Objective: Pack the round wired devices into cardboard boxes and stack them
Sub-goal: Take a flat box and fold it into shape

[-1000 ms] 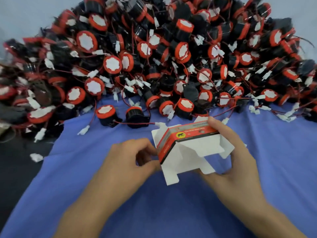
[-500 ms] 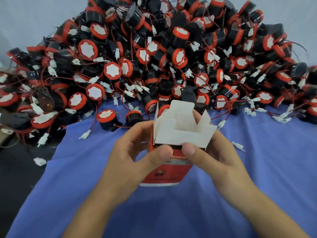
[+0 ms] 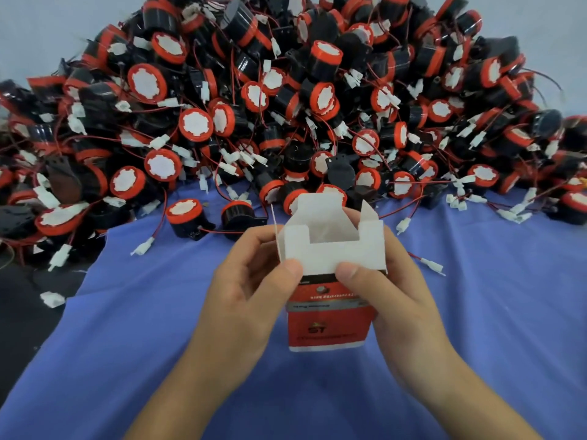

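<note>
A small red and white cardboard box [image 3: 328, 325] stands upright between my hands over the blue cloth, its white top flaps open and spread. My left hand [image 3: 244, 300] grips its left side, thumb pressing the near flap. My right hand [image 3: 397, 300] grips the right side, thumb on the same flap. Behind the box rises a big heap of round black devices with red rims and white faces [image 3: 286, 106], red wires and white plugs tangled among them. Two single devices [image 3: 185, 215] lie closest at the heap's front edge.
A blue cloth [image 3: 492, 312] covers the table under my hands. Its left edge ends at a dark surface [image 3: 22, 319] where a loose white plug [image 3: 52, 299] lies. Loose plugs and wires trail onto the cloth at the right [image 3: 432, 266].
The box was turned from lying tilted with its red side up to standing upright with its flaps open on top. Both thumbs moved onto the near flap.
</note>
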The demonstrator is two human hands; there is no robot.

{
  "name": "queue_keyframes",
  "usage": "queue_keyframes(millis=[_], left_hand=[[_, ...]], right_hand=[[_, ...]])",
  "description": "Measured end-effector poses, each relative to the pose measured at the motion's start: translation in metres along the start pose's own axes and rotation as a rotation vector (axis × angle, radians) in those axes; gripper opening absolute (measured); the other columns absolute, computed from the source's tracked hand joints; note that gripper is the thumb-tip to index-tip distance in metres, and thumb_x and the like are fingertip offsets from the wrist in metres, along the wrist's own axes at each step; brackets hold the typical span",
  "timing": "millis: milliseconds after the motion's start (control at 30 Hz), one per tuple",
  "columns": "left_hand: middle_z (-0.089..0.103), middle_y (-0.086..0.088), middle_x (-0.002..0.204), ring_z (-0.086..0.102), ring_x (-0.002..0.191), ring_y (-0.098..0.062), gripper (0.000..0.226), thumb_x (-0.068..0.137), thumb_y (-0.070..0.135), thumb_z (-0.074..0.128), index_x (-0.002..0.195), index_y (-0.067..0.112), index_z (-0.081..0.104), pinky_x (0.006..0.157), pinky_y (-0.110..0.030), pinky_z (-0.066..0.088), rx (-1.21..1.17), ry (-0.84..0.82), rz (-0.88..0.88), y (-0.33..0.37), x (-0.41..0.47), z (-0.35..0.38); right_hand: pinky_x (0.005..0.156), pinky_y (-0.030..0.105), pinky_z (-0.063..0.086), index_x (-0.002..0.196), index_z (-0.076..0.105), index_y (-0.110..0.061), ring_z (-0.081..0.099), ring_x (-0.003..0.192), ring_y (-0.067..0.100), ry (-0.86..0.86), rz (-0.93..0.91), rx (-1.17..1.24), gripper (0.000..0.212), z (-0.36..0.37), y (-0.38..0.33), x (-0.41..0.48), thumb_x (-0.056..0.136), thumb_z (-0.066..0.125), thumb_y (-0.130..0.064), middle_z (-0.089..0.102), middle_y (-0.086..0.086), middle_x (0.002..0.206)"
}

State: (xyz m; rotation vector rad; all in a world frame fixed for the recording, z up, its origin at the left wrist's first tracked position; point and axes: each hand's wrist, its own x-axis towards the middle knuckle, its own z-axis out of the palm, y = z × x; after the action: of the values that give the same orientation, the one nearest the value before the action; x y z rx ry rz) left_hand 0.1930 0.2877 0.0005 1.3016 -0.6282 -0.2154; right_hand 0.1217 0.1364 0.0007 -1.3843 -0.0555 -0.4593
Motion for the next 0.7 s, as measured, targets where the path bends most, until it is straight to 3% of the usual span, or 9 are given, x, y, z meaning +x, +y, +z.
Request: queue_keyframes(millis=[133, 300, 400, 467, 600, 700], left_hand=[[0.077, 0.004, 0.105, 0.072, 0.09, -0.007, 0.03, 0.088, 0.026, 0.055, 0.111, 0.033, 0.072, 0.07, -0.015, 0.056, 0.012, -0.027, 0.0, 0.0, -0.006, 0.009], [0.076, 0.004, 0.105, 0.072, 0.087, -0.009, 0.039, 0.089, 0.013, 0.048, 0.112, 0.036, 0.069, 0.068, -0.019, 0.057, 0.014, 0.0, -0.001, -0.001, -0.008, 0.015], [0.077, 0.001, 0.101, 0.072, 0.078, -0.012, 0.045, 0.086, 0.01, 0.051, 0.119, 0.041, 0.054, 0.065, -0.021, 0.057, 0.023, 0.047, 0.01, -0.001, -0.009, 0.016], [0.078, -0.001, 0.1, 0.072, 0.075, -0.017, 0.049, 0.086, 0.01, 0.052, 0.119, 0.047, 0.045, 0.064, -0.024, 0.057, 0.05, 0.08, 0.035, -0.001, -0.01, 0.016], [0.075, -0.001, 0.102, 0.065, 0.069, -0.011, 0.039, 0.092, 0.014, 0.053, 0.113, 0.047, 0.047, 0.062, -0.021, 0.054, 0.114, 0.075, 0.098, -0.002, -0.01, 0.017], [0.075, 0.0, 0.105, 0.069, 0.077, -0.012, 0.022, 0.094, 0.032, 0.058, 0.113, 0.043, 0.052, 0.066, -0.021, 0.055, 0.152, 0.081, 0.13, -0.005, -0.009, 0.018]], right_hand=[[0.083, 0.029, 0.056, 0.134, 0.061, -0.022, 0.068, 0.107, 0.02, 0.036, 0.05, 0.044, 0.042, -0.002, 0.001, 0.0, 0.092, 0.057, -0.024, 0.073, 0.007, 0.122], [0.074, 0.019, 0.055, 0.12, 0.069, -0.036, 0.07, 0.092, 0.006, 0.072, -0.007, -0.016, 0.044, -0.003, 0.001, -0.001, 0.09, 0.053, -0.009, 0.076, -0.006, 0.108], [0.068, 0.018, 0.052, 0.123, 0.059, -0.041, 0.064, 0.081, 0.007, 0.121, -0.049, -0.106, 0.047, 0.0, 0.003, -0.005, 0.089, 0.052, -0.009, 0.072, -0.003, 0.107], [0.064, 0.02, 0.051, 0.115, 0.05, -0.045, 0.062, 0.075, 0.01, 0.147, -0.072, -0.141, 0.038, 0.002, 0.004, -0.007, 0.092, 0.055, -0.015, 0.07, 0.001, 0.104], [0.061, 0.021, 0.049, 0.1, 0.049, -0.038, 0.059, 0.069, 0.009, 0.154, -0.145, -0.16, 0.014, 0.006, 0.002, -0.007, 0.098, 0.057, -0.027, 0.063, -0.003, 0.087], [0.064, 0.017, 0.047, 0.102, 0.051, -0.029, 0.058, 0.071, 0.005, 0.124, -0.162, -0.144, 0.01, 0.006, 0.001, -0.006, 0.099, 0.059, -0.033, 0.062, -0.007, 0.086]])
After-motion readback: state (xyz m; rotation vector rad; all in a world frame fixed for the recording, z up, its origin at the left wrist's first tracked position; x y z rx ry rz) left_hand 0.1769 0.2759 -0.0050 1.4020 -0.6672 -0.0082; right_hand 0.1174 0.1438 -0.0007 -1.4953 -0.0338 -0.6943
